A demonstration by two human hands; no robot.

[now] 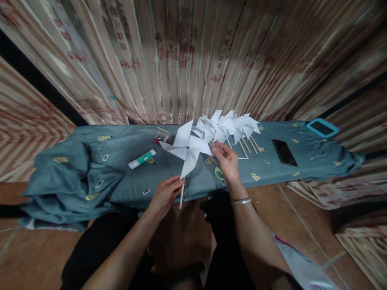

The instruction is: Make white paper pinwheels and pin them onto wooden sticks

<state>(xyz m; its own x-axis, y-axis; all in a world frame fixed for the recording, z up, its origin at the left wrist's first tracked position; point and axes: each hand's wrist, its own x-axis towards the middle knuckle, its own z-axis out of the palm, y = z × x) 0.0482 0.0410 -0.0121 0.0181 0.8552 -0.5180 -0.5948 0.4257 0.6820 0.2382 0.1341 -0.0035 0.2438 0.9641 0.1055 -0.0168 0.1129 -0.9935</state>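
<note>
A white paper pinwheel (188, 148) with a silver pin at its centre is held upright over the cloth-covered surface. My left hand (167, 193) pinches its thin wooden stick just below the blades. At the tip of the right-hand blade, my right hand (226, 160) has its thumb and fingers closed on the paper. Behind it lies a row of several finished-looking white pinwheels (229, 124), overlapping, with their sticks pointing toward me. Scissors with green handles (218, 173) lie partly hidden beside my right wrist.
A glue stick (142, 159) and a small open box of pins (161, 136) lie on the grey-green cloth (99, 161). To the right are a dark phone (284, 152) and a blue-framed device (322, 128). A patterned curtain (181, 60) hangs behind.
</note>
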